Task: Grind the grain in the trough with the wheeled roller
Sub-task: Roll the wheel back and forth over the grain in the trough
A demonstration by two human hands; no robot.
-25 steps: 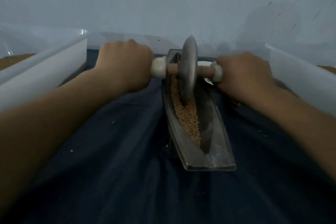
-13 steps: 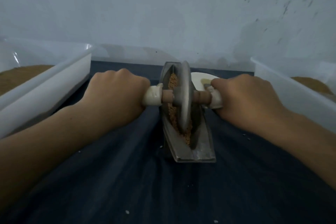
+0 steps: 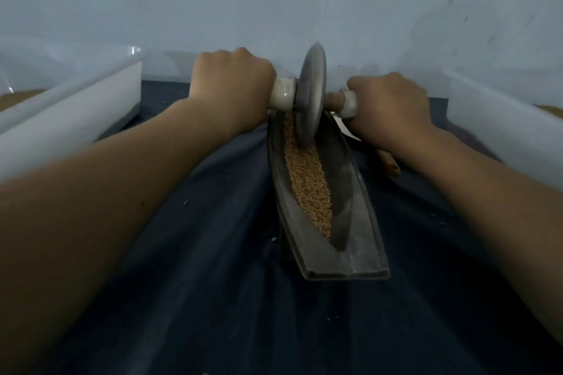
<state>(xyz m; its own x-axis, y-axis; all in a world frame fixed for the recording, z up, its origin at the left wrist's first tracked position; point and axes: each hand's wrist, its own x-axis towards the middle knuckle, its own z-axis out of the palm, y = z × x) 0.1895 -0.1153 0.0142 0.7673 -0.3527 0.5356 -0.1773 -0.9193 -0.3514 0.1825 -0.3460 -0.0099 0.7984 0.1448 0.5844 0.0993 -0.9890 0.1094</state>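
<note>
A long metal trough (image 3: 359,222) lies on the dark blue cloth, running away from me, with tan grain (image 3: 310,179) along its groove. The wheeled roller (image 3: 312,94), a grey metal disc on a wooden axle with white end caps, stands upright at the trough's far end, its rim down in the grain. My left hand (image 3: 231,85) grips the left handle. My right hand (image 3: 390,106) grips the right handle. Both handles are mostly hidden inside my fists.
White plastic bins stand on both sides: one at the left (image 3: 70,113) and one at the right (image 3: 499,128), each holding brownish material. A wooden stick end (image 3: 391,166) pokes out under my right wrist. A pale wall (image 3: 274,3) rises close behind. Stray grains dot the cloth (image 3: 213,253).
The roller went from the far end towards the near end of the trough half a second ago, and now stands at the far end again, with both hands moving along with it.
</note>
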